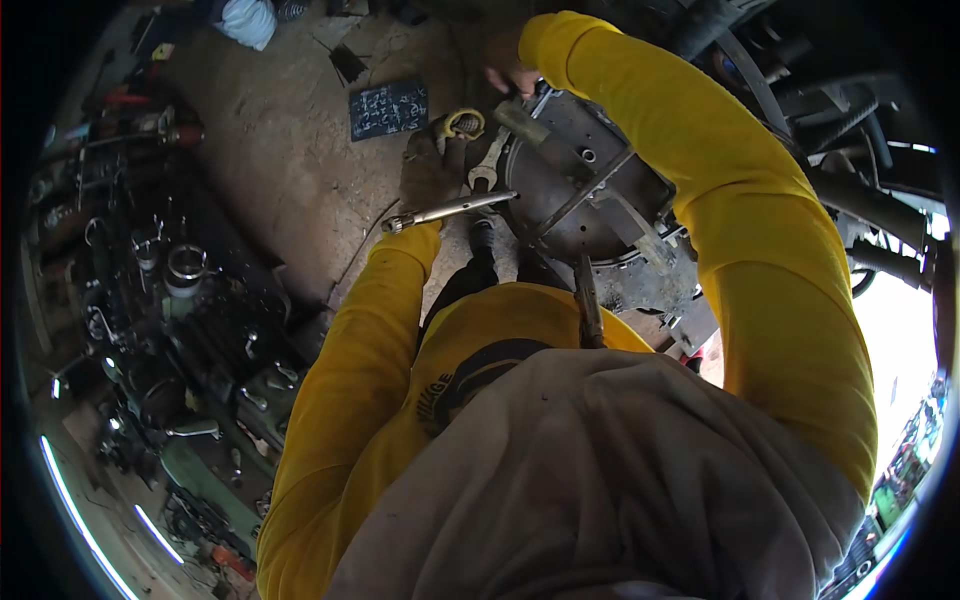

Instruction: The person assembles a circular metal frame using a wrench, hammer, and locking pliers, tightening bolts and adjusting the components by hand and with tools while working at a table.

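My left hand (428, 165), dark and in shadow, has its fingers closed around a yellow-rimmed round thing (464, 124) whose inside I cannot make out. A silver rod (455, 208) with a knobbed end crosses over my left wrist toward a big round dark metal housing (556, 212). Between that hand and the housing shows a pale metal piece like a wrench end (484, 176). My right hand (512, 78) reaches the housing's far rim with fingers bent, partly in shadow; what they grip is unclear. Beside it, a flat bar (522, 124) lies over the rim.
Metal bars (590, 190) cross the housing. A dark board with white writing (388, 110) lies on the dirt floor (270, 110). Greasy metal parts and tools (185, 265) crowd the left side. Thick pipes and machinery (870, 200) stand at right. A white bag (247, 22) lies far off.
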A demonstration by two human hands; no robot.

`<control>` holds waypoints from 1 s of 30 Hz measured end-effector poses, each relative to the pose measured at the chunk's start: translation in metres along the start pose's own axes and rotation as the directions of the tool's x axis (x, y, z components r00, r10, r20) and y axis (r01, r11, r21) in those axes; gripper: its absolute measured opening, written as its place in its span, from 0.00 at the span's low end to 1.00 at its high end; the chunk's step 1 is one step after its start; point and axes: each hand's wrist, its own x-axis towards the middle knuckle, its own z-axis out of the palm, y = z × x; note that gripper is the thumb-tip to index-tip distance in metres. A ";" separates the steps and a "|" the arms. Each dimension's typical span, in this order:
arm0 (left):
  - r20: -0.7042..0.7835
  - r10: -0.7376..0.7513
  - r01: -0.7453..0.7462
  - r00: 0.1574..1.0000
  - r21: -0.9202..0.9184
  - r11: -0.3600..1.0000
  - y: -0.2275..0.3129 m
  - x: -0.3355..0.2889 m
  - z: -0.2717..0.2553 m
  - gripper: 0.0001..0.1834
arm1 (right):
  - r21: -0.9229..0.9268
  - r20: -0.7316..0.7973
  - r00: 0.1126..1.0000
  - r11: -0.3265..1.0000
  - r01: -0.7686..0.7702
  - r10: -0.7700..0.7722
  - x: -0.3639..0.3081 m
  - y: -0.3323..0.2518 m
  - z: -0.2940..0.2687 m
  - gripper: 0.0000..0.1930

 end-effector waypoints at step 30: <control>-0.112 0.222 -0.232 0.969 -0.090 0.969 -0.019 0.009 0.018 0.30 | 0.345 -0.727 0.487 0.870 -0.351 0.485 -0.228 -0.015 0.002 0.13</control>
